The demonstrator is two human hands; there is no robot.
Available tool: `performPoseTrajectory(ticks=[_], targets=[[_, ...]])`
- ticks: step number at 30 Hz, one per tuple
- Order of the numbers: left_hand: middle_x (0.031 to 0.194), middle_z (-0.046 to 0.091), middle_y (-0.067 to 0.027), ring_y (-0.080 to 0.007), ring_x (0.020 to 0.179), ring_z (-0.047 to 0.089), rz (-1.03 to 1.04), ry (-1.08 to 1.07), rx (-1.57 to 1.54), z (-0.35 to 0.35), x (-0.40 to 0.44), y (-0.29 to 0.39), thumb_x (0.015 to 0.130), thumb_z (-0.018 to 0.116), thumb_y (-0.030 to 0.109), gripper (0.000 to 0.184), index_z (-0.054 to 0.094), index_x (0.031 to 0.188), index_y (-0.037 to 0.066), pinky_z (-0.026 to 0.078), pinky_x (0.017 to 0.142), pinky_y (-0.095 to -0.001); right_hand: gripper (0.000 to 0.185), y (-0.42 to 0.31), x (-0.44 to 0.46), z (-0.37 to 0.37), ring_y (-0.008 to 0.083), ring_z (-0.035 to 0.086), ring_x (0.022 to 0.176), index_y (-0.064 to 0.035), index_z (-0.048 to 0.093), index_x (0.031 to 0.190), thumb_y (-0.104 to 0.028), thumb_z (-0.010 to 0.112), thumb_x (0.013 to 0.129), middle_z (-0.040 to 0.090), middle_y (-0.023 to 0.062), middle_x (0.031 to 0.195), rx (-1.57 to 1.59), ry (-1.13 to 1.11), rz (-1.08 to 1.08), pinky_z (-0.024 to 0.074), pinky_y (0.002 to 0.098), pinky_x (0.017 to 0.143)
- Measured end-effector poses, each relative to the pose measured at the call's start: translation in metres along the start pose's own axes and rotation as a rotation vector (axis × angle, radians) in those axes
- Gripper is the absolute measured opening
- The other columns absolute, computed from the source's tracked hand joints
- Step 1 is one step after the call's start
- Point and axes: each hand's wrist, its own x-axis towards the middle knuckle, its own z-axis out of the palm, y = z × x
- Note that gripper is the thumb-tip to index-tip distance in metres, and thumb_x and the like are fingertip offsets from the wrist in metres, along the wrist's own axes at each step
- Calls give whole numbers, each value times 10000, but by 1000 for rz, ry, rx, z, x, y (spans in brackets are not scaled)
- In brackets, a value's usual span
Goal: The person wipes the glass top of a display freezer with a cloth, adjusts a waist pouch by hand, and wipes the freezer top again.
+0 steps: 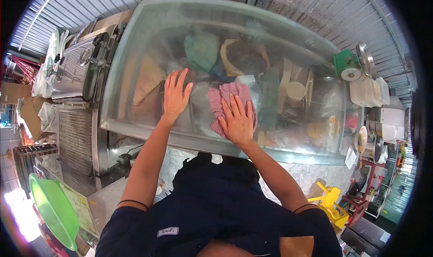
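Observation:
A large, cloudy glass panel (189,121) of a case fills the middle of the head view. Flat on it, right of centre, lies a folded pink cloth (216,104). My right hand (238,121) rests on top of this cloth, fingers spread and pressing it against the glass. To the left, my left hand (176,94) is over the glass with its fingers apart and nothing in it. Through the glass a green bag (201,50), a piece of cardboard (146,78) and a pale round item (296,90) show dimly.
A green scale (346,65) and plastic containers (370,92) stand at the right end. On the left are a metal appliance (76,69) and a green basin (54,212). A yellow stool (331,203) is at lower right.

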Motion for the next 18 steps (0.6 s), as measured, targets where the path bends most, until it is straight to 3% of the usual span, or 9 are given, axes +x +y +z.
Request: performPoseTrajectory(ticks=[18], targets=[[1282,571,-175,-380,1189,507,-74,84,-205,-1,-1,-9,1005,537,293,427,542,1381,89,386,1059,-467,568,-46,14,11,311,365,1439,-174,530,1438,-414,605,929,460,125,1513,32,61,47,223,592,1171]])
